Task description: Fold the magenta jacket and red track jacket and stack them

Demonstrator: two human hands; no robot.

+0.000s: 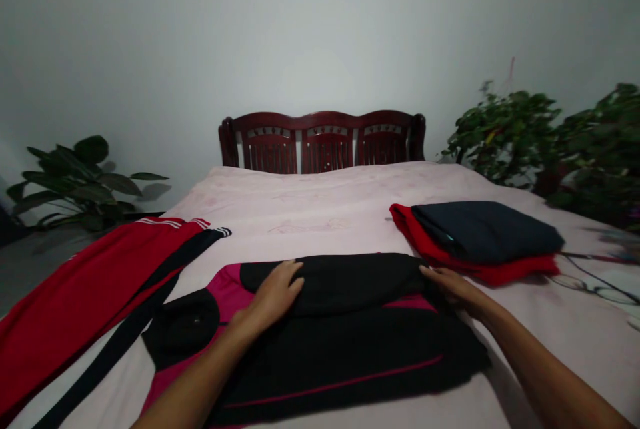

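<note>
A black jacket with magenta panels [350,346] lies on the bed in front of me, collar end to the left. One sleeve [360,279] is folded across its far side. My left hand [277,292] rests on that sleeve near the shoulder, fingers extended and a little apart. At the sleeve's right end, my right hand [447,282] grips the fabric, thumb on top and the other fingers partly hidden.
A folded dark garment [490,229] sits on a red one [480,270] to the right, with eyeglasses [595,289] beside them. Red clothing [100,282] spreads along the left. A pink sheet [320,216] covers the bed below a wooden headboard [325,142]. Leafy plants [515,129] flank it.
</note>
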